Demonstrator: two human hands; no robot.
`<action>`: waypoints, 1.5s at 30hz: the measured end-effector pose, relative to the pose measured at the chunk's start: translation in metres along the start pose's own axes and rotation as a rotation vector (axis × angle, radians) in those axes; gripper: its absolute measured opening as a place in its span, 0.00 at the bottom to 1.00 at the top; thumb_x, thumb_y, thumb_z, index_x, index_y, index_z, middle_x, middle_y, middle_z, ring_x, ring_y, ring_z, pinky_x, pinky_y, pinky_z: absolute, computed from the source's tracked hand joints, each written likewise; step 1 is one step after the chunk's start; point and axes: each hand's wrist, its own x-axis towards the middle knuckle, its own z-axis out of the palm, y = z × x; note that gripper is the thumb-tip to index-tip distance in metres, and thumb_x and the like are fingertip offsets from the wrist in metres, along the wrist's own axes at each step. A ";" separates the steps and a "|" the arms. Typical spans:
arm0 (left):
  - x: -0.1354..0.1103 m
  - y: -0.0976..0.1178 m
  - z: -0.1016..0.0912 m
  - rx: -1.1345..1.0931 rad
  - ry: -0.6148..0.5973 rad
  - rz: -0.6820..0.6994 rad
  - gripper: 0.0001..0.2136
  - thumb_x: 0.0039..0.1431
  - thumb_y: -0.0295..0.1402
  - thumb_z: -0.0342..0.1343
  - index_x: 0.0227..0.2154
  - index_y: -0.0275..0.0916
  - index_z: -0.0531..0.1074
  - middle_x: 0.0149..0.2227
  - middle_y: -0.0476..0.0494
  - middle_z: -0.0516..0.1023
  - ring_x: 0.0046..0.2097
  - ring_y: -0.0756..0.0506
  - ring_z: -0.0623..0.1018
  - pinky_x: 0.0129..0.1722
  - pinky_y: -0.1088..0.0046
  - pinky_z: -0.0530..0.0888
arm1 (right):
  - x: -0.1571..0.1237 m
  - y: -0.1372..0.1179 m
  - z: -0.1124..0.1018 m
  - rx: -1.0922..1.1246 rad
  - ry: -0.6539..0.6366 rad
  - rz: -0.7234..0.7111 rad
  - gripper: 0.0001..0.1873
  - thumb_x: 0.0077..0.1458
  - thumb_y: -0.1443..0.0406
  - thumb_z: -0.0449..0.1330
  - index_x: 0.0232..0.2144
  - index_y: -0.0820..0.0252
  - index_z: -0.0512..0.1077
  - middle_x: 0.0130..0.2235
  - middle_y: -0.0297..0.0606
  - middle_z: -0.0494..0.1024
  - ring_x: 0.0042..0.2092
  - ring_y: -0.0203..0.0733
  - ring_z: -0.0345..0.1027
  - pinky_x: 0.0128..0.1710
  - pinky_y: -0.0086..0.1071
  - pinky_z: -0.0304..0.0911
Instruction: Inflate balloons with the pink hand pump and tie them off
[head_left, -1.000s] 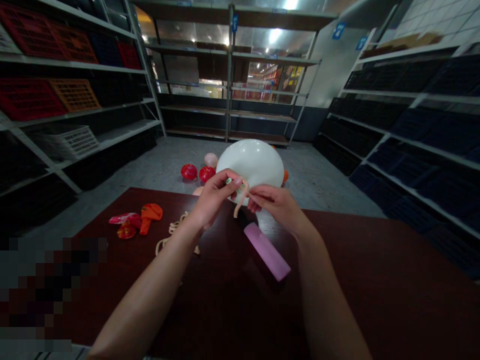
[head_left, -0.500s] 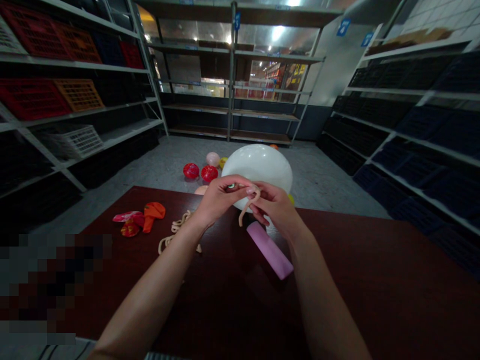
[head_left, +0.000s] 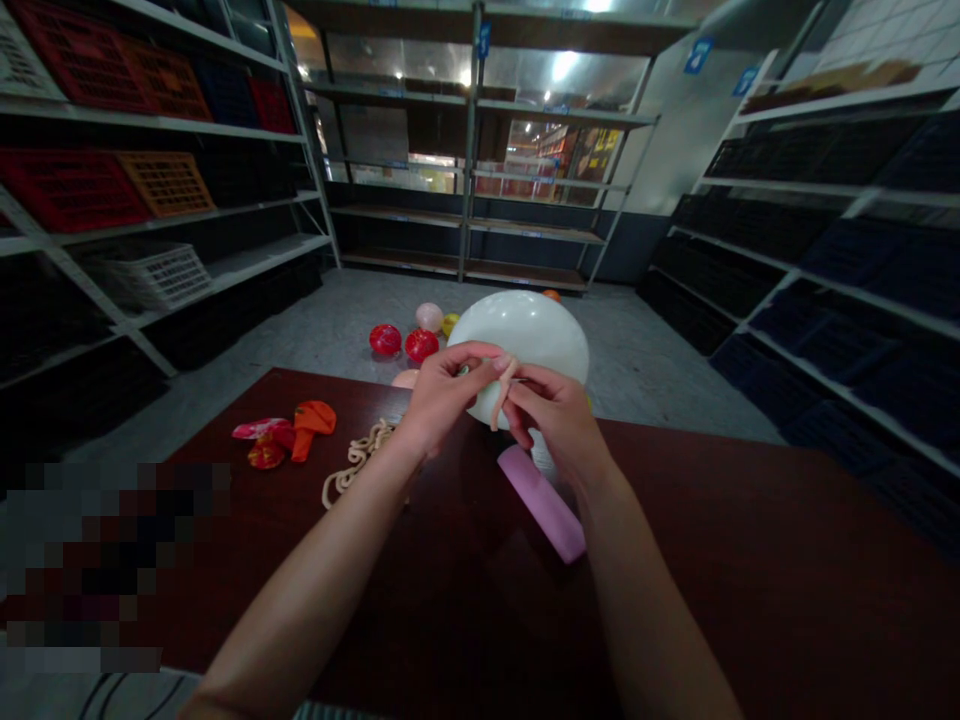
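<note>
My left hand (head_left: 454,393) and my right hand (head_left: 555,402) meet above the table, fingertips pinched on a short beige cord (head_left: 497,405). One end of the cord dangles between them. Directly behind is a big, inflated white balloon (head_left: 529,335); my fingers hide its neck, so I cannot tell whether the cord goes round it. A pink, flat-sided tube-like object (head_left: 544,505) lies just below my right hand. Beside my left forearm, more beige cord (head_left: 360,455) is heaped in loops, partly covered by the arm.
Limp red and orange balloons (head_left: 304,428) lie at the left of the dark wooden table (head_left: 720,540). Beyond its far edge, several small inflated balloons (head_left: 421,346) rest on the floor. Shelves with crates (head_left: 165,185) line both sides, and a metal rack (head_left: 469,240) stands at the back.
The cord between my fingers has shifted, and its hanging end looks shorter and more upright. Both hands stay together in front of the white balloon. The view has moved slightly.
</note>
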 end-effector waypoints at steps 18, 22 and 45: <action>0.001 -0.007 0.014 -0.228 0.190 -0.033 0.26 0.51 0.42 0.70 0.41 0.43 0.57 0.25 0.58 0.68 0.21 0.55 0.68 0.19 0.80 0.60 | 0.005 0.012 0.012 0.120 0.158 -0.059 0.14 0.50 0.54 0.68 0.32 0.57 0.75 0.18 0.24 0.68 0.16 0.27 0.54 0.15 0.25 0.47; -0.001 -0.008 0.015 -0.233 0.110 0.087 0.26 0.52 0.34 0.71 0.37 0.44 0.54 0.29 0.57 0.70 0.26 0.54 0.72 0.23 0.80 0.65 | 0.004 0.010 0.014 0.120 0.226 -0.083 0.12 0.52 0.55 0.66 0.32 0.56 0.74 0.18 0.25 0.68 0.17 0.28 0.56 0.15 0.26 0.50; -0.005 -0.006 -0.001 0.890 -0.115 0.702 0.08 0.72 0.31 0.51 0.49 0.37 0.72 0.44 0.40 0.78 0.46 0.44 0.78 0.45 0.69 0.75 | -0.004 0.003 0.008 -0.467 0.357 -0.332 0.11 0.65 0.60 0.53 0.35 0.57 0.71 0.22 0.26 0.70 0.24 0.32 0.64 0.27 0.29 0.60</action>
